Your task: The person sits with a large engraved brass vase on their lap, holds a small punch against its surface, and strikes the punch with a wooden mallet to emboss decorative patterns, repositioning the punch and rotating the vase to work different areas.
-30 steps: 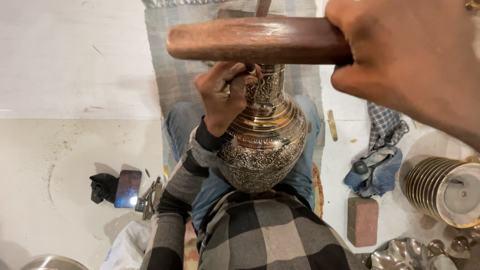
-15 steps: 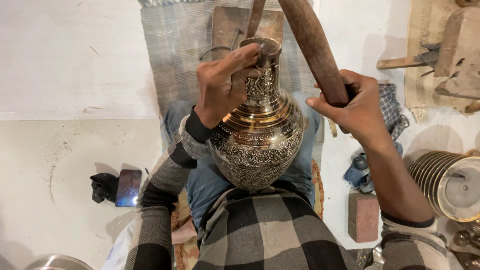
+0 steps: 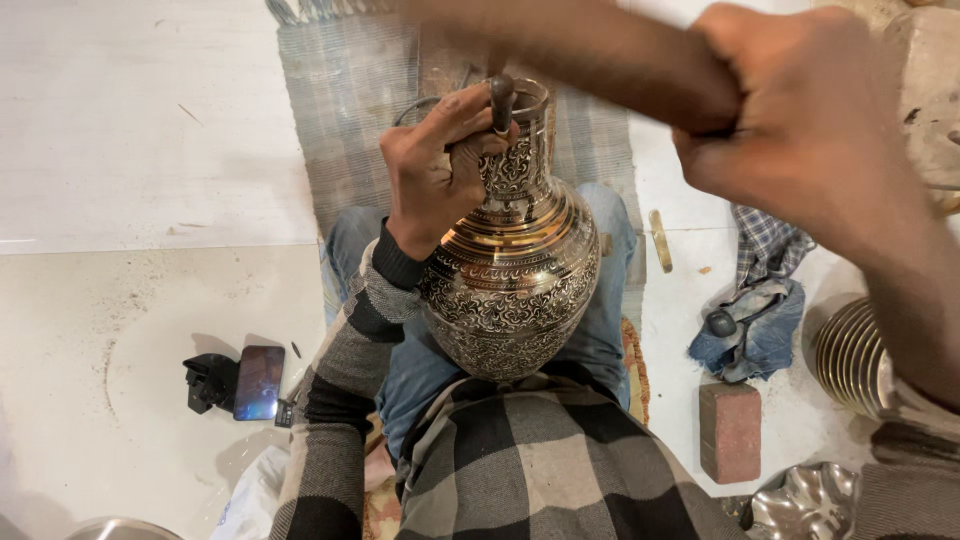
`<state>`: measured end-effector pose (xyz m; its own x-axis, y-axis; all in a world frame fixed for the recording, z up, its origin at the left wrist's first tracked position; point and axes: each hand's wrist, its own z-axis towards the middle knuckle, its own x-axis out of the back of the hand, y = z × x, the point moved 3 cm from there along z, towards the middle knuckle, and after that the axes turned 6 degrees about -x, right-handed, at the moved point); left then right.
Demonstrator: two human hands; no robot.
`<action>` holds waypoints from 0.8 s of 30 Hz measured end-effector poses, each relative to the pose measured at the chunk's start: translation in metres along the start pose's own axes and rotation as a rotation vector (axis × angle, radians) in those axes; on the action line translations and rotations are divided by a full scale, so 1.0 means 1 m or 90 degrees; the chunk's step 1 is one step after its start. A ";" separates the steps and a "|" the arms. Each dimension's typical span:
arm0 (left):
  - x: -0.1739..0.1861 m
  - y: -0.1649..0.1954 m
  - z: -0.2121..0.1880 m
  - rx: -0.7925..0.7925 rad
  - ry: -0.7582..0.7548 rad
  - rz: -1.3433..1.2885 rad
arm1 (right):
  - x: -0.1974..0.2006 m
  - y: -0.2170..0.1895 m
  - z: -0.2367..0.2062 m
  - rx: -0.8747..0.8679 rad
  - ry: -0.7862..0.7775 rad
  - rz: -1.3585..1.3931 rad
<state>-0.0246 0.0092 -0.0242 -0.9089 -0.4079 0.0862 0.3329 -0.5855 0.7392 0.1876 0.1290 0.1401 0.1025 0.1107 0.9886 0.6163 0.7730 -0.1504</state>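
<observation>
An engraved brass vase (image 3: 515, 275) rests upright in my lap, its narrow neck pointing away from me. My left hand (image 3: 440, 165) grips the neck near the rim and pinches a short dark metal punch (image 3: 500, 98) that stands on the rim. My right hand (image 3: 800, 120) is raised close to the camera, closed round a thick wooden mallet handle (image 3: 600, 50) that reaches left above the vase mouth. The mallet is blurred.
A striped woven mat (image 3: 350, 90) lies beyond the vase. A dark phone (image 3: 259, 381) and a black object lie on the floor at left. At right are a red brick (image 3: 730, 431), a blue cloth (image 3: 755, 320), stacked metal plates (image 3: 855, 355) and a fluted metal bowl (image 3: 805, 500).
My right hand has swung the mallet from upright beside the vase to a raised position across the top. My left hand now holds the punch on the rim.
</observation>
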 end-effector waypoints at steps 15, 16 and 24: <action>0.000 -0.004 -0.001 -0.007 -0.037 0.021 | 0.018 -0.040 0.015 0.053 0.080 -0.116; 0.000 -0.004 -0.001 -0.014 -0.046 0.013 | 0.015 -0.037 0.015 0.008 0.045 -0.012; 0.000 -0.003 0.001 -0.010 -0.039 0.018 | 0.004 -0.034 0.012 -0.016 0.069 0.229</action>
<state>-0.0256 0.0118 -0.0260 -0.9130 -0.3802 0.1480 0.3616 -0.5861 0.7251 0.1576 0.1108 0.1496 0.3971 0.3041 0.8659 0.5443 0.6817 -0.4890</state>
